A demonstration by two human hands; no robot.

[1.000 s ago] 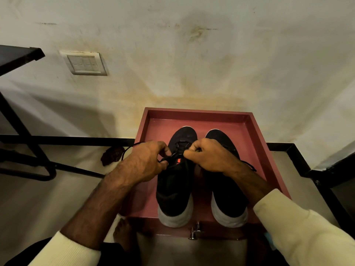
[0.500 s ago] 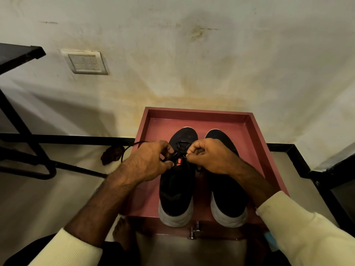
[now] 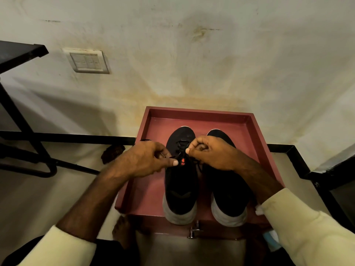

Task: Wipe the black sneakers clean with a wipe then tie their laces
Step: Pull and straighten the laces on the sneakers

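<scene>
Two black sneakers with white soles stand side by side in a red tray point(image 3: 257, 135), toes toward the wall. Over the left sneaker point(image 3: 180, 191), my left hand point(image 3: 142, 160) pinches a black lace end by the orange tongue tag point(image 3: 182, 161). My right hand point(image 3: 209, 152) pinches the other lace end just above that tag and partly covers the right sneaker point(image 3: 228, 191). The lace crossing point(image 3: 182, 145) shows between my two hands. No wipe can be seen clearly.
The tray sits on a low red box against a stained wall with a switch plate point(image 3: 87, 61). A black metal frame point(image 3: 23, 150) stands at the left. My bare foot point(image 3: 123, 231) is below the tray. A dark step edge point(image 3: 326, 175) lies right.
Both hands have drawn closer together over the left sneaker's tongue, and the lace ends are pulled in tighter. The long loop of lace at the left has shrunk.
</scene>
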